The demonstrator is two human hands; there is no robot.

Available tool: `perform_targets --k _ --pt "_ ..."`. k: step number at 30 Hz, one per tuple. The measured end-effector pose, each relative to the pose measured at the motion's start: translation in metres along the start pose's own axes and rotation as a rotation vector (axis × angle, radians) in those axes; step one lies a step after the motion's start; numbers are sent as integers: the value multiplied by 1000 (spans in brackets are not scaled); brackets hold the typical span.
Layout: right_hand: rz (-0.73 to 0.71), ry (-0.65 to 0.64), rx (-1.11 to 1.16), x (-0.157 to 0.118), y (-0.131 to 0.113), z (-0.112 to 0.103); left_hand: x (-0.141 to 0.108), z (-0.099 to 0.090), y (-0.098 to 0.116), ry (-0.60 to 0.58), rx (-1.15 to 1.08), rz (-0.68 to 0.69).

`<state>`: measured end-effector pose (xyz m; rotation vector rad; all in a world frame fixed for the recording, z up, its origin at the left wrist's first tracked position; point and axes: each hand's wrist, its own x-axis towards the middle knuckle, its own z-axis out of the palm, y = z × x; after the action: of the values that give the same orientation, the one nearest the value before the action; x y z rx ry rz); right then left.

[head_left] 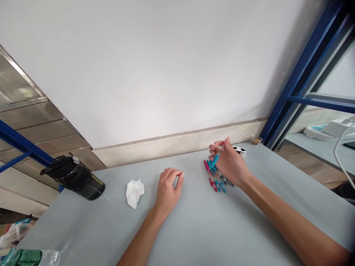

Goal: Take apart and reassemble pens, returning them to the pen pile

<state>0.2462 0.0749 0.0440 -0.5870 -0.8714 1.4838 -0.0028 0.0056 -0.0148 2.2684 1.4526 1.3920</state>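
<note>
My right hand (pixel 229 160) is closed on a light-blue pen (pixel 216 158), held tilted between thumb and fingers above a group of pens. Under and beside that hand, several pink, blue and dark pens (pixel 217 181) lie close together on the grey table (pixel 180 229). My left hand (pixel 168 190) rests on the table to the left of the pens, its thumb and index fingertips pinched together in a ring; whether something small is between them cannot be made out. A crumpled white tissue (pixel 134 193) lies left of my left hand.
A black bottle (pixel 76 178) stands at the table's left side. Behind my right hand are a black-and-white object (pixel 240 151) and a small clear cup (pixel 256 140). A plastic bottle (pixel 30 257) is at the lower left. Blue frames flank the table; a wall stands behind.
</note>
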Motion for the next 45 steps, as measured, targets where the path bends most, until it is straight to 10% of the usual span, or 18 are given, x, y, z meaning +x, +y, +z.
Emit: perform_targets --k 8,18,24,36,45 --pt "-198 -56 -816 -2 -23 -26 0 1 -7 2 -13 -20" --pt "-323 -159 -1553 -43 -6 -139 -3 3 -5 -53 15 8" --pt "-252 -194 -1608 -50 -6 -117 -2 3 -9 -36 -6 -5" --pt "-143 -262 -1268 34 0 -93 -7 8 2 -123 -23 118" --pt "-236 -318 -1258 31 10 -86 -7 8 3 -171 3 110"
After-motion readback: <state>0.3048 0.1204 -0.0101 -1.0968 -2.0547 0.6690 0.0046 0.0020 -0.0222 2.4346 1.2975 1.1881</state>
